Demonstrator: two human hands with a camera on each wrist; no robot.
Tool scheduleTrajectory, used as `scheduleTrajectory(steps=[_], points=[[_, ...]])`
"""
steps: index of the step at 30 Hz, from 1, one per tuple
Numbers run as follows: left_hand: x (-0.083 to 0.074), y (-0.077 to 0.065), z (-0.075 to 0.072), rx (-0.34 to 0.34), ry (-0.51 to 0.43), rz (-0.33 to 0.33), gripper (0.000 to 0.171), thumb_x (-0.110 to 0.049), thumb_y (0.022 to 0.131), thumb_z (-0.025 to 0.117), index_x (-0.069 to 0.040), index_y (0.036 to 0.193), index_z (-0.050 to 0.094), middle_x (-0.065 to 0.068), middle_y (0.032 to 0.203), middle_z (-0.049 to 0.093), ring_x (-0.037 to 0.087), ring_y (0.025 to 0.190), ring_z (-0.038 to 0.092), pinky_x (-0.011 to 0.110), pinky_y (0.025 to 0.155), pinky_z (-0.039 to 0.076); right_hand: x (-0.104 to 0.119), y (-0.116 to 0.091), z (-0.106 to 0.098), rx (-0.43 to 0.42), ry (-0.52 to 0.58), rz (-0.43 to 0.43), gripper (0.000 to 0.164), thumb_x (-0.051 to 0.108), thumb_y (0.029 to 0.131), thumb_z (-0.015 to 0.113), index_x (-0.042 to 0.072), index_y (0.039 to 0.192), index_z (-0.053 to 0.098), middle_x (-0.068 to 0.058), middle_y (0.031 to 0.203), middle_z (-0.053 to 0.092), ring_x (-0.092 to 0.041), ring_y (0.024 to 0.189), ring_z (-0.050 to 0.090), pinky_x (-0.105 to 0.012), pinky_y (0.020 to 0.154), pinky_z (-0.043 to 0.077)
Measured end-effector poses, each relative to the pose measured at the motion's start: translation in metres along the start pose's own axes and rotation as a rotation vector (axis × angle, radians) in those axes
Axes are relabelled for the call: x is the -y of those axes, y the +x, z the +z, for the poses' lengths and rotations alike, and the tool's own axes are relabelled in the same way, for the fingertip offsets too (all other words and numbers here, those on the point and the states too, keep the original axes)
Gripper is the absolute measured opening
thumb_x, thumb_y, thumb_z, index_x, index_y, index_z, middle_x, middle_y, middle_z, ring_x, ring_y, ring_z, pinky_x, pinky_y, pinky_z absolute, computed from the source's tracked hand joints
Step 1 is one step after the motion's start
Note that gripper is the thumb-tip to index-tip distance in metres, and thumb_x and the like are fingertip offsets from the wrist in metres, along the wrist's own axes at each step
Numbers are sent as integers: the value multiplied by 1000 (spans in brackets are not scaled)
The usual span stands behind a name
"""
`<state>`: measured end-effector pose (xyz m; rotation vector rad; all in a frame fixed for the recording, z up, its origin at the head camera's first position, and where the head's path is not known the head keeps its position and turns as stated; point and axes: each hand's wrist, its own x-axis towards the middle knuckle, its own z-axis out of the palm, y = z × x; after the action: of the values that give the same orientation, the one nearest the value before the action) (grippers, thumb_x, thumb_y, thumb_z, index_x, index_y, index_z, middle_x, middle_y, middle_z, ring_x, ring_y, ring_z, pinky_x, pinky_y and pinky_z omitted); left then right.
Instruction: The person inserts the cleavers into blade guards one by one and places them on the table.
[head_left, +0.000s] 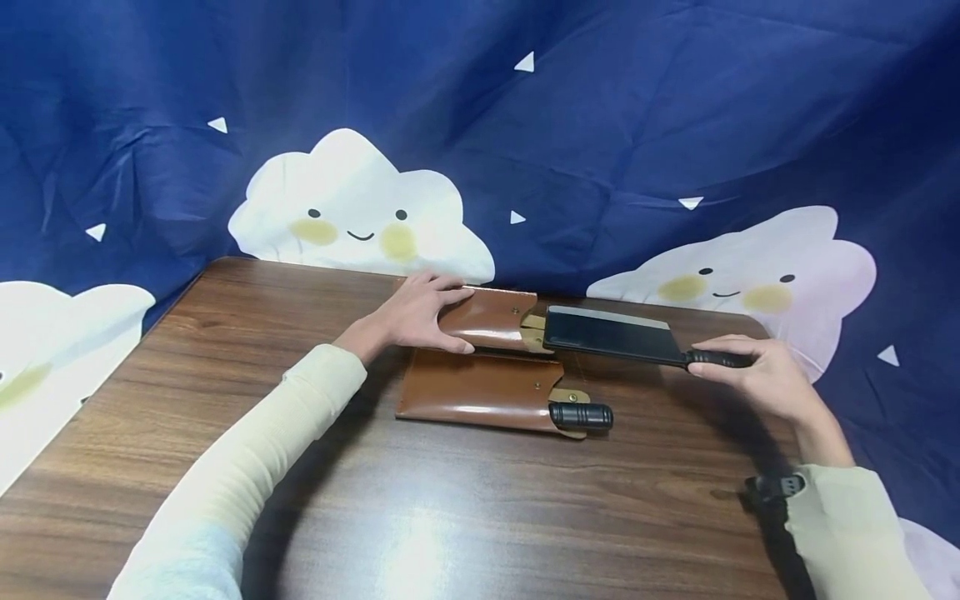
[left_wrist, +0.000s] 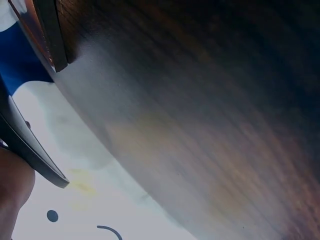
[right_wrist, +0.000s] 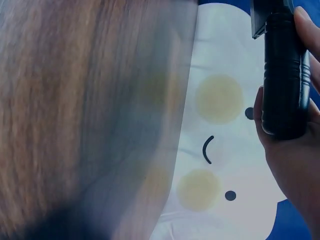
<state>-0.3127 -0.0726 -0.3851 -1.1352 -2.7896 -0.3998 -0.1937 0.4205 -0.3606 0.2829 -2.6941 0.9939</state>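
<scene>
My left hand [head_left: 420, 312] grips the far brown leather sheath [head_left: 487, 318], its thumb along the near side. A cleaver [head_left: 611, 335] with a black blade and pale edge is in my right hand [head_left: 768, 375], which holds it by the ridged black handle [right_wrist: 286, 75]. The blade's front end is at the sheath's mouth, by the tan inner flap; whether it is inside cannot be told. Nearer to me lies a second brown sheath [head_left: 480, 392], with a black handle [head_left: 581, 416] sticking out of its right end. In the left wrist view, only part of the left hand [left_wrist: 12, 192] shows.
Everything is over a brown wood-grain table [head_left: 465, 508]. Behind its far edge hangs a blue cloth [head_left: 585, 125] with smiling clouds and white triangles. A black band [head_left: 776, 486] is at the right wrist.
</scene>
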Motion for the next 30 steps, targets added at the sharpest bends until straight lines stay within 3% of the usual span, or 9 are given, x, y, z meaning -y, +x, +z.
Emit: scheduleTrajectory(steps=[6,30], points=[[-4,-3,-2,-1,-6,0,102,-78,71,69,-18,151,51,10,152,45,32,134,38,51,108,29,4,-1,3,-7,-6,-46,32,6,75,90,2,105,79,2,98,75,8,91,60,-8,78,41],[-6,-13,-4,-18,26,24,104,-80,70,67,-18,151,51,7,152,45,30,132,39,48,108,29,28,-4,17,2,57,-82,28,7,77,89,4,104,80,-9,99,74,0,93,62,-11,77,45]])
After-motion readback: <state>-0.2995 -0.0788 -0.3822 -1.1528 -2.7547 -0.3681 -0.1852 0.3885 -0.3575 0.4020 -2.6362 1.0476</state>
